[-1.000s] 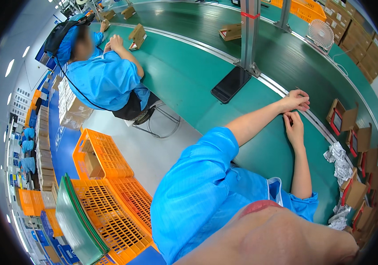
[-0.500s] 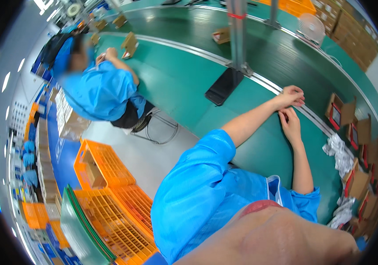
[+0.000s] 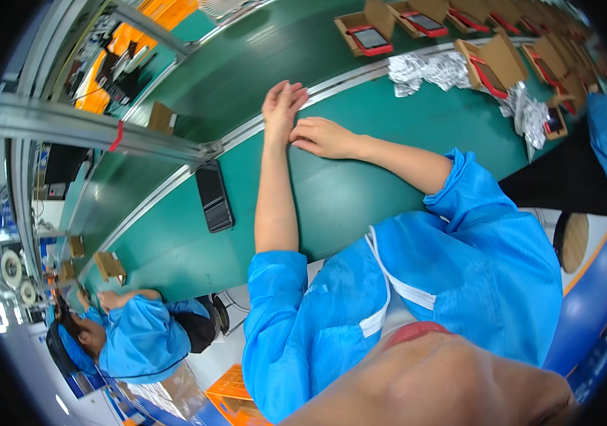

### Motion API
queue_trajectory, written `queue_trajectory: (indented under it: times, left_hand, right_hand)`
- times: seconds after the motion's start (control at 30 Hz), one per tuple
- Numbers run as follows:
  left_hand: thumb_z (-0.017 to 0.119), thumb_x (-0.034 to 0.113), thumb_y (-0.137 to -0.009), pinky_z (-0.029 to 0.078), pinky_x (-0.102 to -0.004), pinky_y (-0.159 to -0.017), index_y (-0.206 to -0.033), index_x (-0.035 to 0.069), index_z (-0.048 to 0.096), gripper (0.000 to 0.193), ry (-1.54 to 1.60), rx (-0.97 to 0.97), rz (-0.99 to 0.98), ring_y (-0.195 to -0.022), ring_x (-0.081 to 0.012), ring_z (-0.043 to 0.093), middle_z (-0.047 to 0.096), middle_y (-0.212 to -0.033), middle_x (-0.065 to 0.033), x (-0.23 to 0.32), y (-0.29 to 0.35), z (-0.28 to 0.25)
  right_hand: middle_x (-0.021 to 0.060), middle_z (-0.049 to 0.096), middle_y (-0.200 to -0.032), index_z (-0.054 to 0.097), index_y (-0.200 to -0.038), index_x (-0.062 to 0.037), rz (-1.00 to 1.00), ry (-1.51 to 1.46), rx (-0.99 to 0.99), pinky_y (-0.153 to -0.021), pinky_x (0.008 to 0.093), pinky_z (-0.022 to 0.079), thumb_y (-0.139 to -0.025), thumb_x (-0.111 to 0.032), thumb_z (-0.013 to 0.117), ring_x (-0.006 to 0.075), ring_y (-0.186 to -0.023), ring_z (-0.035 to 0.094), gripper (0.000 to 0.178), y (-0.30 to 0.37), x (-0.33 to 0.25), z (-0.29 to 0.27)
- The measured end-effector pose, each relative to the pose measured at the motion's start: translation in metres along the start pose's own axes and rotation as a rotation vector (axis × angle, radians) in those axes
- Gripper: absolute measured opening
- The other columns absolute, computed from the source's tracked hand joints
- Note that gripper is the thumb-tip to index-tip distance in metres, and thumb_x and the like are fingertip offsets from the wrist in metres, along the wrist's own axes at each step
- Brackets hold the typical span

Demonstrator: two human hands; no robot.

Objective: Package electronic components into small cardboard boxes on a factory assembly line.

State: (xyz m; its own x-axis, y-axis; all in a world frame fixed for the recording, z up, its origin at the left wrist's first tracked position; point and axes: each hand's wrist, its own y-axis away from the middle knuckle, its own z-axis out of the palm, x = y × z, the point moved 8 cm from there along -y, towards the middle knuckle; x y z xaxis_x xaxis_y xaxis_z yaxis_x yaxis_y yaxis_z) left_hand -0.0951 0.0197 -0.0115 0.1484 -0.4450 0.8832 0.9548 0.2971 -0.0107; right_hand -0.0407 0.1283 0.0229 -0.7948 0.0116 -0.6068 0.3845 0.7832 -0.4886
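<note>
My left hand (image 3: 283, 105) rests over the metal rail (image 3: 243, 131) at the table's far side, palm partly turned up. Its fingers are loosely stretched and hold nothing I can see. Beside its wrist lies my right hand (image 3: 323, 138), with fingers bent together and touching or nearly touching that wrist; nothing shows in them. Both forearms lie across the green tabletop (image 3: 360, 186). To the left of my left forearm is a flat black device (image 3: 214, 195) with a band across it.
Opened cardboard boxes (image 3: 365, 27) with red-edged, screen-faced devices line the far right. Crumpled silvery wrapping (image 3: 427, 73) lies before them. A metal post (image 3: 105, 128) with red tape meets the rail at left. A co-worker in blue (image 3: 144, 337) sits at the lower left, near an orange crate (image 3: 236, 394).
The view has swung right, bringing the boxes and wrapping further into the picture and moving the co-worker to the lower left. My hands stay close together by the rail; the left fingers look more extended.
</note>
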Motion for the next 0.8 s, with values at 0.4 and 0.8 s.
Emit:
queue_trajectory:
  times: [0.4,0.8]
  left_hand:
    - [0.058,0.016,-0.092,0.053,-0.0381,-0.087,-0.116,-0.005,0.044,0.035,-0.052,-0.053,0.031,-0.095,-0.0278,0.061,0.058,-0.108,-0.0215,-0.001,-0.001,-0.002]
    - [0.057,0.016,-0.092,0.054,-0.0386,-0.087,-0.115,-0.006,0.045,0.034,-0.081,-0.044,0.054,-0.094,-0.0271,0.062,0.058,-0.107,-0.0218,0.001,0.002,-0.004]
  right_hand:
    - [0.0275,0.061,-0.095,0.050,-0.112,0.0116,0.853,0.387,0.304,-0.082,0.0443,0.048,-0.077,-0.061,0.062,0.0395,-0.100,0.056,0.081,0.114,0.129,-0.216]
    - [0.0124,0.049,-0.100,0.057,-0.111,-0.0005,0.429,0.550,0.545,-0.082,0.0371,0.044,-0.084,-0.022,0.065,0.0294,-0.096,0.049,0.035,0.121,0.076,-0.179]
